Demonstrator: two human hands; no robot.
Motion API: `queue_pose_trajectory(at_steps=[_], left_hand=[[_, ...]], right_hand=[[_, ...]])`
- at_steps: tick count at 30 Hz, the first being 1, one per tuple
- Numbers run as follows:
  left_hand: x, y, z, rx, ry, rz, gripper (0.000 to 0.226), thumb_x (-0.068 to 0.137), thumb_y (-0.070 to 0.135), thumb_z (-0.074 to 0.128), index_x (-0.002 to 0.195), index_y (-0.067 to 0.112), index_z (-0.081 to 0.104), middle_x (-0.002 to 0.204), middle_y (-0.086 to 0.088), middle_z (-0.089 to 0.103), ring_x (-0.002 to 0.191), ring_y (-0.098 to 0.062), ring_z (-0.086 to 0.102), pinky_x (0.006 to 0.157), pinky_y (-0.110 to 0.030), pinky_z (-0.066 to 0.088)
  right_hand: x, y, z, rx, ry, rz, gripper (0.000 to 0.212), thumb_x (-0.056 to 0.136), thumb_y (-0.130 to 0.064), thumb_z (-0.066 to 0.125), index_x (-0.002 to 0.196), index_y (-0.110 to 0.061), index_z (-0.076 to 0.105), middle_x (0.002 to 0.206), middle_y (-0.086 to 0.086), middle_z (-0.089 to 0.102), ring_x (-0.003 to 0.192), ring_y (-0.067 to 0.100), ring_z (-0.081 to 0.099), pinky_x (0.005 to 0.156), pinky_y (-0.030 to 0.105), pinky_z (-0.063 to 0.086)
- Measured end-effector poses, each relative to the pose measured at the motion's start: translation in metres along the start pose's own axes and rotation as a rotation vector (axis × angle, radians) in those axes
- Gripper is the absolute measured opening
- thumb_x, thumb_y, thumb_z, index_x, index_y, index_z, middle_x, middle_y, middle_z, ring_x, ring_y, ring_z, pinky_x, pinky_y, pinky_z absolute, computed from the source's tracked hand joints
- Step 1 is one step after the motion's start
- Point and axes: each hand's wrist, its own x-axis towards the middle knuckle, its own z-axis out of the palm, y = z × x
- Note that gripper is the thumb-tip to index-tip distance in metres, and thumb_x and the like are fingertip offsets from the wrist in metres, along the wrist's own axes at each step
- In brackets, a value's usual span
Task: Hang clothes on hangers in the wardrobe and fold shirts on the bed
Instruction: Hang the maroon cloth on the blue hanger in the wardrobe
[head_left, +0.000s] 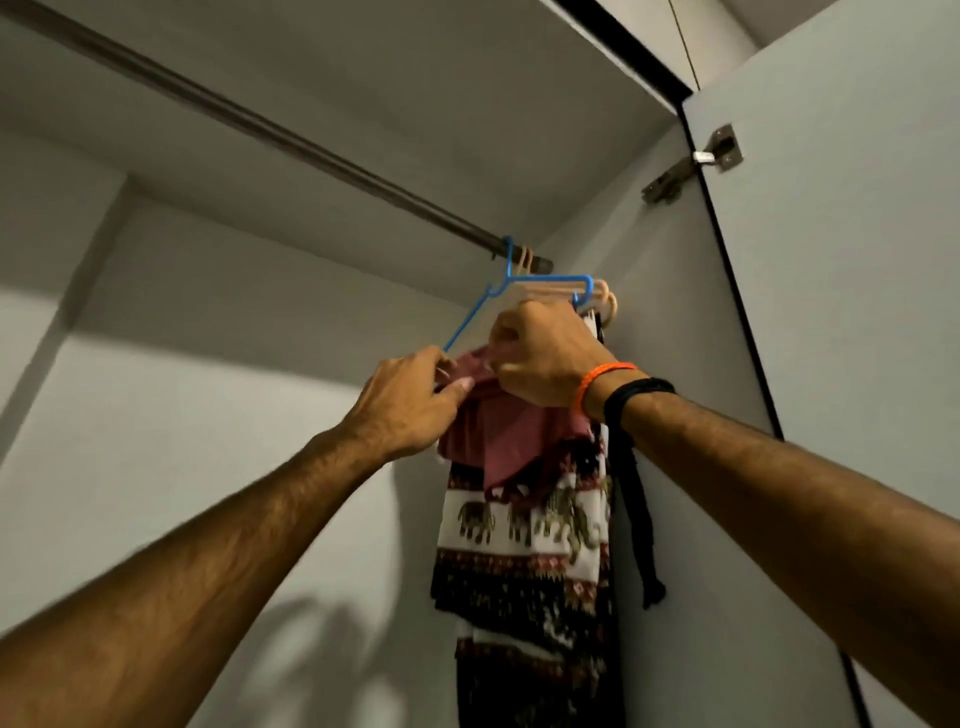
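A blue hanger (480, 306) hooks over the dark wardrobe rail (291, 143) at its right end, beside several beige hangers (597, 296). A maroon garment (511, 431) drapes from the blue hanger. My left hand (410, 400) pinches the garment's upper edge at the hanger's lower left arm. My right hand (545, 358) grips the bunched maroon cloth just under the hanger's right side. Behind it hangs an elephant-print garment (524, 545); a black cloth (636, 499) hangs to its right.
The wardrobe's right side wall (675, 364) is close to the hangers. An open door (852, 312) with a metal hinge (691, 163) stands at the right. The rail runs bare to the upper left, and the grey back wall (208, 415) lies behind.
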Motion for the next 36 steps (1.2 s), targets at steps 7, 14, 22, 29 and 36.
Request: queue_pose_trajectory(at_steps=[7,14,22,29,36], left_hand=[[-0.13,0.018,-0.016,-0.172,-0.196,0.0,0.035,0.096,0.041,0.06,0.123,0.019,0.059,0.12,0.004,0.065,0.109,-0.014,0.06,0.089,-0.027,0.046],[-0.276,0.073,-0.001,-0.379,-0.454,-0.079,0.036,0.095,0.037,0.062,0.125,0.018,0.058,0.126,0.001,0.062,0.112,-0.013,0.058,0.089,-0.025,0.045],[-0.469,0.187,0.039,-0.506,-0.816,-0.09,0.037,0.095,0.037,0.062,0.126,0.018,0.056,0.131,-0.001,0.06,0.118,-0.015,0.055,0.09,-0.023,0.042],[-0.652,0.339,0.05,-0.558,-1.173,-0.086,0.038,0.095,0.037,0.063,0.128,0.018,0.056,0.133,-0.001,0.059,0.12,-0.016,0.055,0.094,-0.026,0.044],[-0.785,0.494,0.044,-0.609,-1.436,0.049,0.037,0.094,0.034,0.064,0.126,0.015,0.059,0.128,-0.003,0.062,0.117,-0.018,0.058,0.097,-0.031,0.047]], right_hand=[[-0.143,-0.048,-0.036,0.011,-0.156,0.088,0.018,0.08,-0.021,0.067,0.094,-0.011,0.072,0.096,0.005,0.061,0.085,0.022,0.058,0.076,0.034,0.051],[-0.307,-0.079,-0.095,0.034,-0.343,0.286,0.027,0.086,-0.029,0.068,0.11,-0.016,0.071,0.108,0.003,0.063,0.094,0.016,0.06,0.08,0.026,0.05],[-0.534,-0.107,-0.197,0.056,-0.564,0.628,0.029,0.088,-0.025,0.069,0.115,-0.017,0.069,0.114,0.001,0.061,0.093,0.012,0.06,0.075,0.018,0.046],[-0.739,-0.12,-0.349,0.02,-0.732,1.007,0.03,0.088,-0.027,0.069,0.116,-0.018,0.069,0.117,0.001,0.06,0.097,0.012,0.06,0.08,0.023,0.051],[-0.884,-0.135,-0.499,0.003,-0.775,1.402,0.026,0.085,-0.018,0.071,0.109,-0.01,0.07,0.11,0.006,0.062,0.095,0.02,0.062,0.087,0.027,0.047]])
